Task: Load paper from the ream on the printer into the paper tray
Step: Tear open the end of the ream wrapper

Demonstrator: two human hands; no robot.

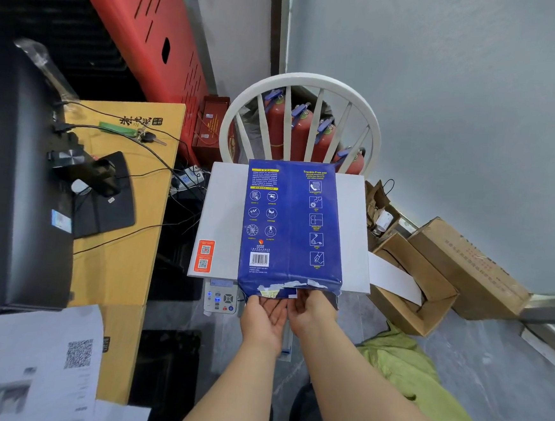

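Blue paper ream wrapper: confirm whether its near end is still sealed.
No, the blue paper ream wrapper is torn open at its near end, by both hands.

A blue paper ream (293,223) lies flat on the white printer (219,219), its torn end facing the person. The left hand (266,317), palm up, sits under the torn wrapper edge. The right hand (313,308) reaches into the opening; its fingertips are hidden. The control panel (220,297) shows below the printer lid.
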